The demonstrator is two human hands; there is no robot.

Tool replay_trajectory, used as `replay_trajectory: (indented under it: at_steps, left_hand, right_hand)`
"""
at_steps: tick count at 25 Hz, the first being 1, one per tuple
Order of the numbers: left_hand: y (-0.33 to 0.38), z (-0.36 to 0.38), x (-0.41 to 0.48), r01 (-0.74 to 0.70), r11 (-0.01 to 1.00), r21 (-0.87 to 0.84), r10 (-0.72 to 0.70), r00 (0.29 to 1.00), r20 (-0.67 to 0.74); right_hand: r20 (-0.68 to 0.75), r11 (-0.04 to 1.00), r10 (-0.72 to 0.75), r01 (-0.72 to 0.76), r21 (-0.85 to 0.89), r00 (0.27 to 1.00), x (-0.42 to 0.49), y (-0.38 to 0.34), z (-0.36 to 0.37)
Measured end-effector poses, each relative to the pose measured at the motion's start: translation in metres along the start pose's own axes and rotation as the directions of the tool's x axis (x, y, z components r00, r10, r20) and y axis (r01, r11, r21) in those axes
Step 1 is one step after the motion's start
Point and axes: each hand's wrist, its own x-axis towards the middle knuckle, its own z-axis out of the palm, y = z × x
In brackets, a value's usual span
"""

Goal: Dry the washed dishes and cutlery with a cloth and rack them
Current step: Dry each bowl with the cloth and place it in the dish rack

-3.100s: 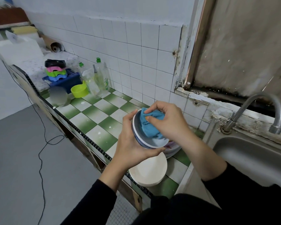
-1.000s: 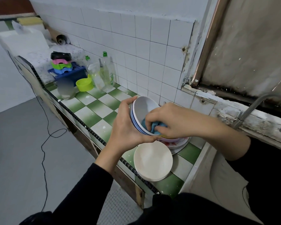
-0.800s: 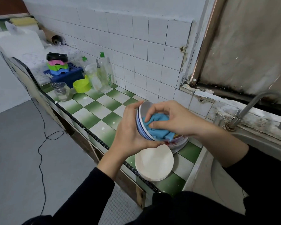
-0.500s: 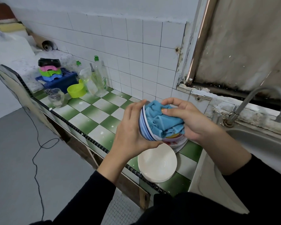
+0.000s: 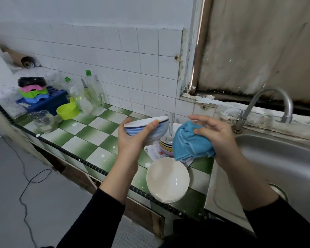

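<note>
Head view: at centre frame the left hand [image 5: 132, 140] grips a blue-striped bowl [image 5: 150, 126], tilted, with the thumb across its outer wall; the fingers beneath are hidden. Just right of it, apart from the bowl, the right hand [image 5: 217, 138] holds a bunched blue cloth [image 5: 190, 145], thumb pinching it against the palm while the upper fingers stretch loosely out. The cloth covers much of a pile of coloured dishes [image 5: 166, 145] on the green-checked worktop [image 5: 89, 133]; cutlery [image 5: 171, 126] stands in the pile, its type hard to make out. Below sits a stack of cream plates [image 5: 168, 178]. A blue basket [image 5: 48, 102] of blurred plastic ware is at left. The steel sink [image 5: 284, 167] is cut off at right.
</note>
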Motion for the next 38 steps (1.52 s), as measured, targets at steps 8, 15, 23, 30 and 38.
replay_trajectory:
  at_steps: [8, 15, 23, 30, 38]
  left_hand:
    - [0.003, 0.067, -0.047, 0.235, 0.952, -0.194, -0.193, 0.958, 0.213]
    - [-0.006, 0.109, -0.111, 0.279, 0.954, -0.111, -0.209, 0.883, 0.419]
    - [-0.038, 0.162, -0.209, -0.147, 0.989, -0.029, 0.128, 0.729, 0.672]
    - [-0.059, 0.208, -0.26, -0.859, 0.511, -0.009, 0.442, 0.254, 0.86]
    - [-0.09, 0.297, -0.287, -0.895, 0.428, -0.127, 0.379, 0.05, 0.924]
  right_hand:
    - [-0.011, 0.869, -0.285, 0.254, -0.424, 0.958, -0.04, 0.004, -0.016]
    - [0.0, 0.638, -0.496, 0.365, -0.678, 0.868, -0.089, -0.013, -0.087]
    - [-0.262, 0.917, -0.285, 0.183, -0.355, 0.922, -0.179, -0.053, -0.188]
    - [-0.371, 1.0, 0.004, -0.011, -0.017, 0.928, -0.262, -0.075, -0.268]
    - [-0.469, 0.97, -0.017, -0.099, -0.221, 0.883, -0.314, -0.078, -0.352]
